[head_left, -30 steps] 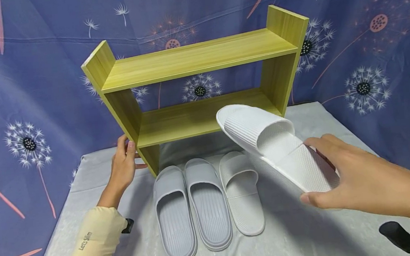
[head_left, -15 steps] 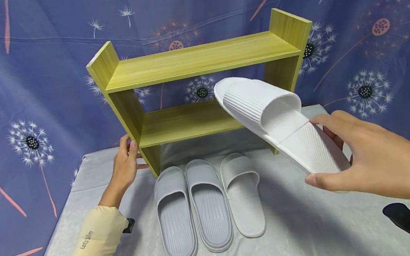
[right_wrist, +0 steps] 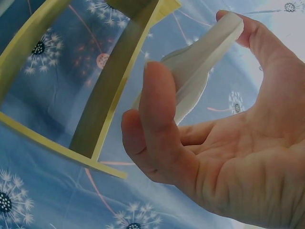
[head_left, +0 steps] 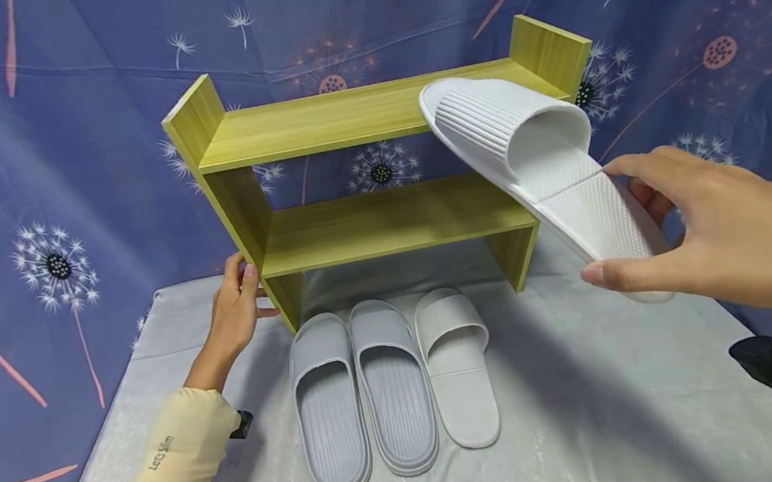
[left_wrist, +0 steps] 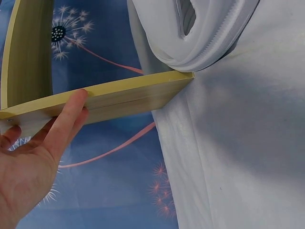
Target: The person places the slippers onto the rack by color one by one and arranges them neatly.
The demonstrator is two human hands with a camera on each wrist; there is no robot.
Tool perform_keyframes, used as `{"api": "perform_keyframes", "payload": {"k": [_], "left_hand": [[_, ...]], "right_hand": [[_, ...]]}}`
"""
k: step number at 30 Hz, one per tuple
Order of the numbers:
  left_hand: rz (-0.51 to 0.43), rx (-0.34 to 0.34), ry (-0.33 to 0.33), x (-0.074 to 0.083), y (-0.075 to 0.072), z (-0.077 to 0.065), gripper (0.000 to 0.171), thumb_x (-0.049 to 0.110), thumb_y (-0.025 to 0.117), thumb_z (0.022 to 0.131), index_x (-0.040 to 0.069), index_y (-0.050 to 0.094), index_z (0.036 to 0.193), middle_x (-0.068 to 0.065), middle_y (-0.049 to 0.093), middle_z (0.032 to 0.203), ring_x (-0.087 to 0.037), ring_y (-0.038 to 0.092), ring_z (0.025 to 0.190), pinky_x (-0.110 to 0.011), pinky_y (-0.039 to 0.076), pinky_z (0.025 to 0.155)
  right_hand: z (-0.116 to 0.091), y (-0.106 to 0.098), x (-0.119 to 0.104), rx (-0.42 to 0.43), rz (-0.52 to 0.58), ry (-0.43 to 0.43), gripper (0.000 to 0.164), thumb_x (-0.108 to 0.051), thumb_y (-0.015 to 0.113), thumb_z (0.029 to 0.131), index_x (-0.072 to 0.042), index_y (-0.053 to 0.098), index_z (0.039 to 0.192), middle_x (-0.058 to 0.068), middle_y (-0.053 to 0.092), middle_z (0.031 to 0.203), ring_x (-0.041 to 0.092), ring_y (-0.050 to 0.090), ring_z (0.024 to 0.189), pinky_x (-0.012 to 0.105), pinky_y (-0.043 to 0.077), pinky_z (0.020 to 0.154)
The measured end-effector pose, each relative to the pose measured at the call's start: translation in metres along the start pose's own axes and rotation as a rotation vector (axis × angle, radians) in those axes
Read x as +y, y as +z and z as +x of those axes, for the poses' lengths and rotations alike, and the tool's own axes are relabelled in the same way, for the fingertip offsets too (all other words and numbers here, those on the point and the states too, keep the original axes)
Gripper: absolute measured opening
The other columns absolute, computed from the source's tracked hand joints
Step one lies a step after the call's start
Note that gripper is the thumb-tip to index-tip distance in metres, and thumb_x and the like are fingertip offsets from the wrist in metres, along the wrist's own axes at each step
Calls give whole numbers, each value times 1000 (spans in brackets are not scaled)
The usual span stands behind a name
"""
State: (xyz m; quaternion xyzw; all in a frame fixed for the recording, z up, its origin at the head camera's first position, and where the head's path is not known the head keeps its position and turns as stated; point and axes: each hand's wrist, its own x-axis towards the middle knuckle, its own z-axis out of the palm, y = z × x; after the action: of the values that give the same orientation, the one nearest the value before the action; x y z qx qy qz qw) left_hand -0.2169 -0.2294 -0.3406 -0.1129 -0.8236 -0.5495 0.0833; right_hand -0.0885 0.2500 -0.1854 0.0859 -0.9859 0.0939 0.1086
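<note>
My right hand (head_left: pixel 719 217) pinches the heel end of a white slipper (head_left: pixel 515 131), thumb on one edge and fingers on the other. The slipper is raised, toe toward the upper shelf (head_left: pixel 346 120) and overlapping its right part in the head view. My left hand (head_left: pixel 235 310) rests with fairly straight fingers against the outer face of the left side panel of a yellow-green wooden rack (head_left: pixel 225 210). In the left wrist view, a finger reaches the front edge of that panel (left_wrist: pixel 124 98). The right wrist view shows the slipper (right_wrist: pixel 200 62) nearly edge-on.
Two grey slippers (head_left: pixel 333 417) and a second white slipper (head_left: pixel 458 374) lie side by side before the rack, toes toward it. A pale cloth (head_left: pixel 618 405) covers the table. Blue dandelion-print fabric (head_left: pixel 70 147) hangs behind and at both sides.
My right hand has lifted the white slipper upward and slightly right, from the lower shelf's level to the upper shelf's. My left hand stays at the rack's left panel.
</note>
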Motion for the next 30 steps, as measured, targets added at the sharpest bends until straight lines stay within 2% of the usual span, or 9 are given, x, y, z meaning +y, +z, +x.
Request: {"api": "perform_keyframes", "payload": {"k": [5,8,13,21,27,30], "left_hand": [[-10,10,3,-19,-1,6,48,41,31,104,18,29,147,-20,45,131,-47,58,101,-50,61,65],[4,19,12,-24,0,8,50,44,31,103,21,29,147,-19,45,131,-45,59,100,-49,61,65],[13,23,22,-26,0,8,50,46,31,103,21,29,147,-19,45,132,-45,60,100,-50,61,65],[9,14,26,-26,-1,8,50,45,31,103,21,28,148,-18,44,135,-45,59,100,-47,61,64],[24,17,23,-27,-1,9,52,47,30,103,21,28,147,-18,43,135,-44,59,101,-45,62,64],[15,17,21,-27,-2,9,51,46,31,103,21,28,148,-18,43,137,-45,59,101,-46,61,64]], "right_hand": [[10,-3,8,4,-9,0,103,-63,80,65,-17,36,145,5,49,107,23,47,93,40,41,62],[17,-3,13,15,-26,6,106,-65,79,63,-17,35,146,4,50,107,24,49,92,41,41,62],[30,-5,22,16,-39,14,108,-68,78,62,-18,34,147,6,49,109,26,48,93,39,41,59],[52,-10,37,19,-58,36,108,-72,75,61,-29,31,149,4,50,104,24,48,91,31,38,54],[62,-22,28,-2,-26,46,106,-70,76,63,-26,32,149,6,52,101,24,48,88,29,40,47],[66,-29,22,-23,-8,49,107,-68,76,64,-20,33,149,9,52,102,26,49,88,29,42,48]]}}
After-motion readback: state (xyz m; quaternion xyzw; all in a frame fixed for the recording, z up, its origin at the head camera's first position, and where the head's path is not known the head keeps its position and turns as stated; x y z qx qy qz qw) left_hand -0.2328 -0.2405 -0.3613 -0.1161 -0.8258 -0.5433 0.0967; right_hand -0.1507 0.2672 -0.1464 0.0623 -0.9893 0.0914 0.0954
